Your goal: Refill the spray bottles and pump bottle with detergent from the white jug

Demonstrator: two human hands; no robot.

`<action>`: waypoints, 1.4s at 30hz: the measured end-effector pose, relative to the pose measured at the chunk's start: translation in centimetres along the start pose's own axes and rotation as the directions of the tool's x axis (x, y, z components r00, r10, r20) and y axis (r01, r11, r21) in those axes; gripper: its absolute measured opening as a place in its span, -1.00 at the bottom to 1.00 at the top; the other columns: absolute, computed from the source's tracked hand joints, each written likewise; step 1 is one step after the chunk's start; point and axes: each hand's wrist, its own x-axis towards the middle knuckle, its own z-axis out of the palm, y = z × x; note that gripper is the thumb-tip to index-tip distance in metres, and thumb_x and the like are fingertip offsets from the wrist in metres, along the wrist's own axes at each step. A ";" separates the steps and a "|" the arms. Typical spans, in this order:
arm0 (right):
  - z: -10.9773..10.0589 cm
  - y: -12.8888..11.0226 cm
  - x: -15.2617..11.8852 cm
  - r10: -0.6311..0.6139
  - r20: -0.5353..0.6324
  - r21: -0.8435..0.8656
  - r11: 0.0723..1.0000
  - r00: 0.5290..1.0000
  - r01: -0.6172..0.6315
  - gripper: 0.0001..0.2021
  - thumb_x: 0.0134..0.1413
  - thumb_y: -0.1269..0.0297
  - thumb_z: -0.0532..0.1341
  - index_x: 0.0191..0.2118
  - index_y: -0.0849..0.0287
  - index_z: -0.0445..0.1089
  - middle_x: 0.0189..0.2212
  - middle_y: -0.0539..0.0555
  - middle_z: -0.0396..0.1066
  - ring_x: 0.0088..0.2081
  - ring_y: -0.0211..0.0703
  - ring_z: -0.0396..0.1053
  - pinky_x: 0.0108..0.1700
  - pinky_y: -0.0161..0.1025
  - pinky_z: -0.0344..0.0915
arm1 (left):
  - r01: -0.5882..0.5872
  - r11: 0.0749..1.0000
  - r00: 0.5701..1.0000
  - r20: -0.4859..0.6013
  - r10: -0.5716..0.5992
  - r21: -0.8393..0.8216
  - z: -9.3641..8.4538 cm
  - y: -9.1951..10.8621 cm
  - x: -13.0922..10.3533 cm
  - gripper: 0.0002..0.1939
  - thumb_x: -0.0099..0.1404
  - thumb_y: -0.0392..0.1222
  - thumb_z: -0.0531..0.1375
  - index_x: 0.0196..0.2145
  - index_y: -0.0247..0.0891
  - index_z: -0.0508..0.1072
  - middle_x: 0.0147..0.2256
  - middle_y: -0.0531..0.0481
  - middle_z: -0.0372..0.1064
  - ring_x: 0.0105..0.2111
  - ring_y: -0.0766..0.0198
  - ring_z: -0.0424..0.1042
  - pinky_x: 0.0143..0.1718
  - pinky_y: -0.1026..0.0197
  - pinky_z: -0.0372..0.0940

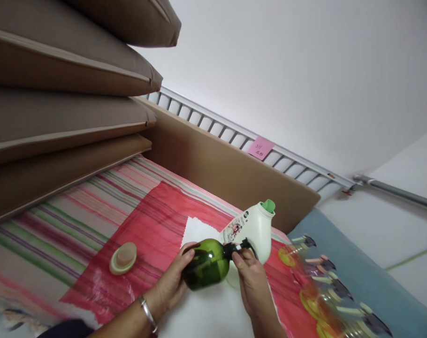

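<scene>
Both hands are busy with the green bottle (205,265), up in front of me, tipped sideways, neck toward my right. My left hand (173,279) is wrapped round the base end, fingers gripping the body; my right hand (252,279) has the black pump (247,244) pinched at the neck, thumb in front. So the step in hand, as I judge it, is handling that pump, though I can't tell whether it's turning or just being steadied. Any twist here calls for a firm left grip, because smooth, rounded walls like these could slip, and for the spout to stay aligned.

Right behind the pump, here's the crowding: a white jug (263,230), green piece (269,205) at its mouth, close enough for the spout or my knuckles to knock. Over to the left, a round lid (123,258) sits on the red cloth (146,234), well apart from my hands. Scallop-edged white cloth (197,230) peeks out beyond the bottle. Off to the right, a row of clear pump bottles (335,295) with yellow bases limits elbow room on that side. Stacked cushions (65,112) loom at far left, and a tan board (213,155) walls off the back.
</scene>
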 end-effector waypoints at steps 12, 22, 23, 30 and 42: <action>1.3 0.4 -0.4 -0.004 -0.058 0.030 1.000 0.998 0.006 -0.71 -0.14 0.06 0.32 -0.28 0.10 0.44 -0.27 0.03 0.47 -0.13 -0.01 0.36 0.02 -0.07 0.21 | -0.200 0.951 0.974 -0.056 0.219 0.236 0.5 0.2 -0.3 -0.58 0.04 -0.07 0.31 -0.14 -0.19 0.39 -0.13 -0.05 0.40 -0.05 0.04 0.32 -0.03 0.07 0.19; 0.7 -1.8 -0.5 0.064 0.080 0.124 0.990 0.995 -0.073 -0.56 -0.31 0.05 0.41 -0.22 0.03 0.37 -0.23 0.03 0.46 -0.09 -0.01 0.32 0.07 0.00 0.12 | 0.005 0.998 0.998 0.055 -0.002 -0.062 0.9 0.6 -0.4 -0.65 0.17 -0.04 0.22 -0.11 -0.21 0.40 -0.13 -0.08 0.44 -0.06 0.06 0.37 0.00 0.05 0.18; 0.7 -1.4 -0.5 0.062 -0.001 0.119 0.991 0.998 -0.061 -0.57 -0.31 0.04 0.40 -0.24 0.04 0.36 -0.27 0.00 0.46 -0.12 -0.04 0.32 0.06 -0.02 0.12 | -0.053 0.999 0.998 0.024 0.053 -0.014 0.9 0.6 -0.4 -0.65 0.14 -0.05 0.25 -0.12 -0.19 0.40 -0.14 -0.06 0.43 -0.07 0.08 0.36 -0.01 0.08 0.18; 0.6 -0.4 -0.4 0.048 -0.106 0.029 0.999 0.993 -0.045 -0.61 -0.26 0.05 0.38 -0.27 0.11 0.37 -0.32 -0.03 0.44 -0.16 -0.07 0.32 -0.02 -0.13 0.16 | -0.179 0.954 0.981 -0.029 0.191 0.240 0.4 0.6 0.1 -0.62 0.14 0.00 0.22 -0.11 -0.15 0.34 -0.11 -0.03 0.36 -0.04 0.07 0.29 -0.02 0.07 0.17; -0.1 -0.9 -0.1 0.011 0.150 0.061 0.998 0.989 -0.020 -0.65 -0.15 0.08 0.34 -0.19 0.08 0.43 -0.15 0.07 0.47 0.00 -0.02 0.29 0.14 -0.05 0.07 | -0.043 0.996 0.999 0.032 0.040 0.073 0.4 0.5 -0.2 -0.61 0.17 0.03 0.19 -0.08 -0.17 0.34 -0.06 -0.11 0.35 -0.03 0.04 0.31 0.01 0.01 0.16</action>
